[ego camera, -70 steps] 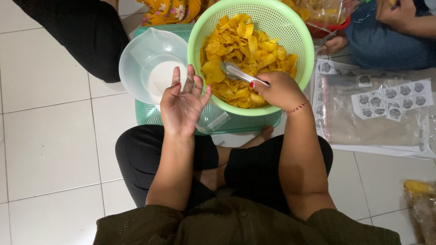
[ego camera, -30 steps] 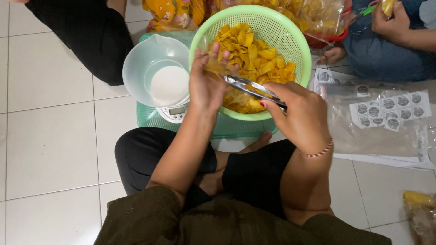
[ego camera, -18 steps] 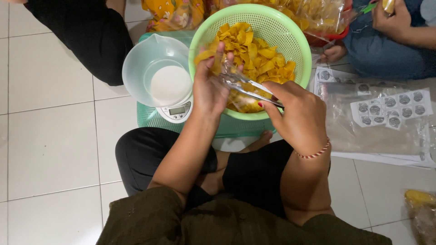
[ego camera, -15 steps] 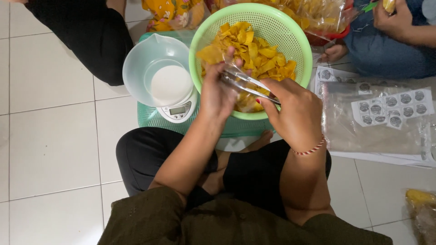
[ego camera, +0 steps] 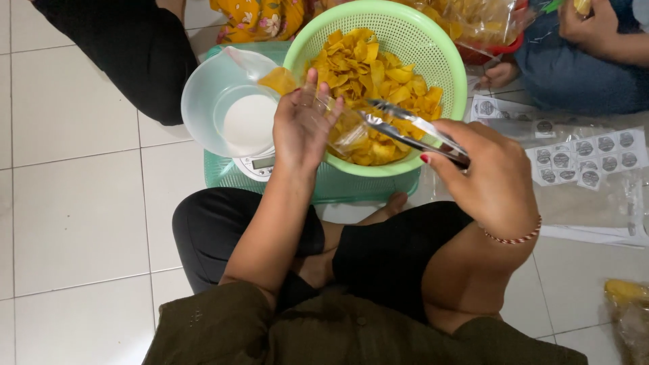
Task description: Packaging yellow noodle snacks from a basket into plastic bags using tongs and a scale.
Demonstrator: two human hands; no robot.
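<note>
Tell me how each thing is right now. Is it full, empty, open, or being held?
Green colander: heaped with yellow chips.
Metal tongs: gripped in the right hand, tips close together over the chips.
Clear bag: held by the left hand at the colander's rim, some chips inside.
White bowl: on the scale, no chips in it.
Sticker sheets: flat on the floor.

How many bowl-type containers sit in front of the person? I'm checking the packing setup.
2. A green mesh basket of yellow chips stands ahead of the right hand; a clear plastic bowl rests on the scale, beside the left hand. Others may lie outside the view.
</note>
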